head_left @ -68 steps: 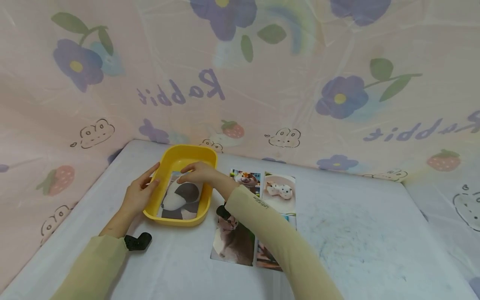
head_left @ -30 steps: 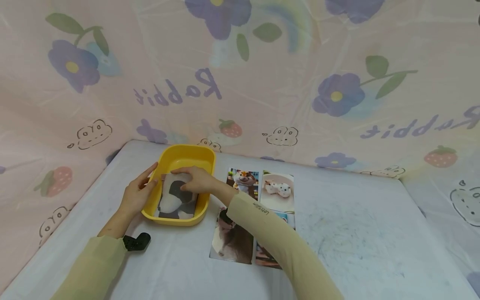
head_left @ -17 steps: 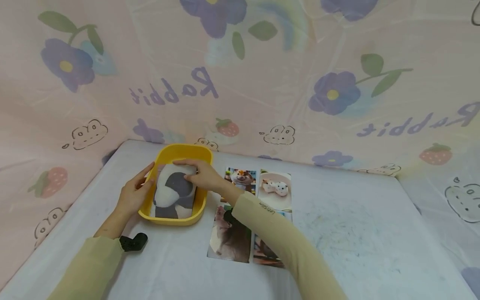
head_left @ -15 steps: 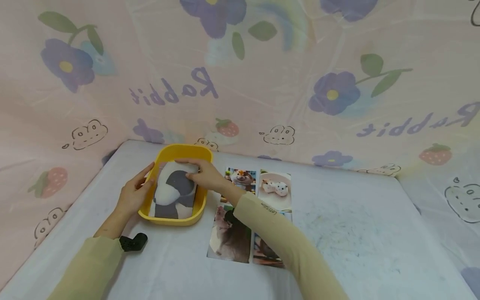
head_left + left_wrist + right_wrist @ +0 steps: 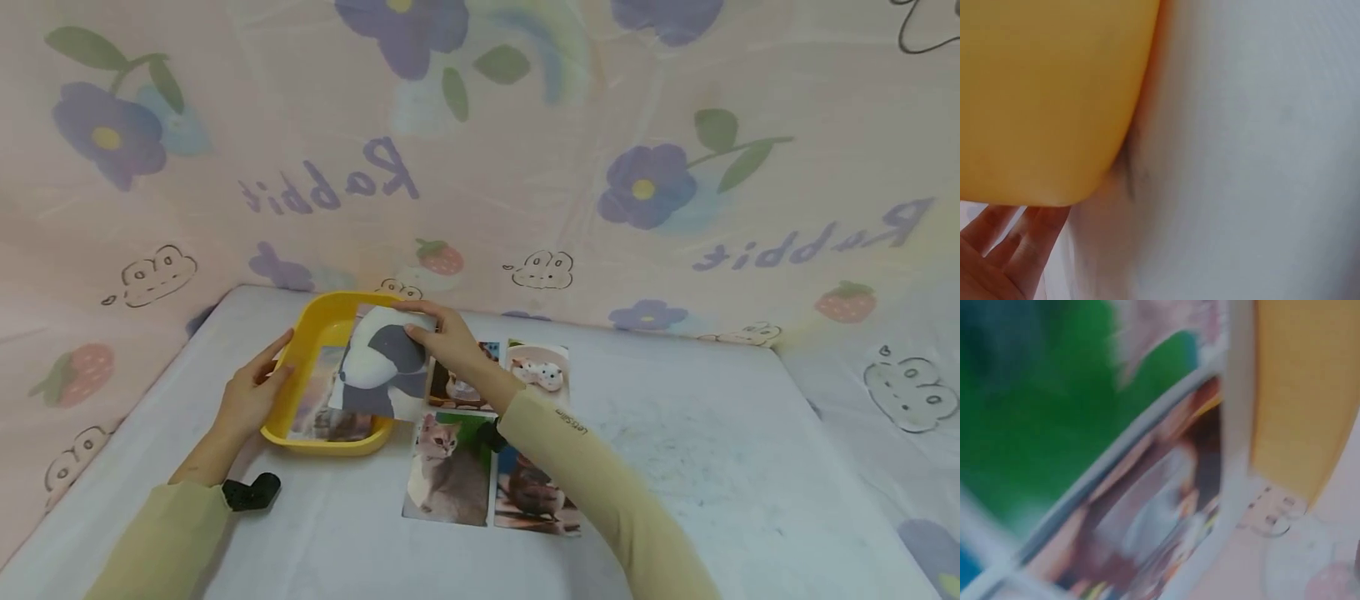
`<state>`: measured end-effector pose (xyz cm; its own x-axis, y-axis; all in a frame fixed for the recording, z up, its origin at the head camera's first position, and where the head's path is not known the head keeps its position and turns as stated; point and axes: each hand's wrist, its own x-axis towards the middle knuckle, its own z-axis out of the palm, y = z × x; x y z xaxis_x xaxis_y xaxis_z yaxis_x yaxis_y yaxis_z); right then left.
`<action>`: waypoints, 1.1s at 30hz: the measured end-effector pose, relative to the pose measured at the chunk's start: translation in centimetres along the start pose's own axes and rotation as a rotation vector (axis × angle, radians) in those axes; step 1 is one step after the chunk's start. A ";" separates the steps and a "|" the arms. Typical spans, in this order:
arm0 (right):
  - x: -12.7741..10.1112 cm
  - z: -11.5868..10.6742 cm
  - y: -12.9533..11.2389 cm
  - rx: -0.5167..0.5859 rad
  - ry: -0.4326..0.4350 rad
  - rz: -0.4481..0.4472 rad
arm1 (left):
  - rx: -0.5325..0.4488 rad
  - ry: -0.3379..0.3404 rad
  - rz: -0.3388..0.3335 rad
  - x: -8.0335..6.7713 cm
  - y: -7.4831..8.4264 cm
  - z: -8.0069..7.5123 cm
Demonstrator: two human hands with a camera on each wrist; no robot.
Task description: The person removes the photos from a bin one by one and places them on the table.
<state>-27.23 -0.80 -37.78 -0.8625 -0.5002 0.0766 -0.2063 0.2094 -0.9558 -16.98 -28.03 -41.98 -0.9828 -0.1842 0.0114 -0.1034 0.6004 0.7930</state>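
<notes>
My left hand [image 5: 247, 396] holds the left wall of a yellow tray [image 5: 306, 333], its thumb by the rim and fingers along the outside. The left wrist view shows those fingers against the tray's wall. My right hand [image 5: 453, 337] pinches the upper right edge of a photo card [image 5: 382, 367] with a grey-and-white picture. That card is raised and tilted over the tray's right side. Below it in the tray lies another photo card [image 5: 318, 400], partly covered. The right wrist view is blurred and does not clearly show the hand.
Right of the tray, photo cards lie in two rows on the white table: a cat card [image 5: 448, 479], a brown-toned card [image 5: 528, 492], a card with two white figures [image 5: 542, 367], and one [image 5: 457, 387] partly behind the right hand. A patterned cloth [image 5: 480, 192] hangs behind.
My right hand has lifted the grey-and-white card from inside the tray and moved it right, uncovering another card beneath. My left hand stays on the tray. The head view has shifted slightly.
</notes>
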 end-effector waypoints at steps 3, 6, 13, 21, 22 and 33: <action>-0.7 -1.3 0.6 0.002 0.042 -0.012 | 0.007 0.006 0.012 0.0 0.0 0.0; -1.6 -2.7 1.3 0.002 0.077 -0.033 | 0.013 0.004 0.012 0.1 -0.1 0.0; -3.6 -6.0 2.9 -0.005 0.122 -0.012 | 0.026 0.004 0.000 0.0 -0.3 -0.3; -5.5 -10.1 4.1 -0.111 0.173 0.027 | 0.021 -0.008 0.020 0.0 -0.1 -0.3; -5.7 -10.6 4.3 -0.124 0.179 0.027 | 0.021 -0.011 0.023 0.0 -0.1 -0.2; -7.9 -17.1 6.8 -0.189 0.211 0.150 | 0.031 -0.006 0.018 0.1 0.0 -0.1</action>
<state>-29.74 18.92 -40.00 -0.9627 -0.2702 0.0146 -0.1342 0.4299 -0.8929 -17.04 -28.08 -41.95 -0.9853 -0.1692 0.0217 -0.0907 0.6270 0.7737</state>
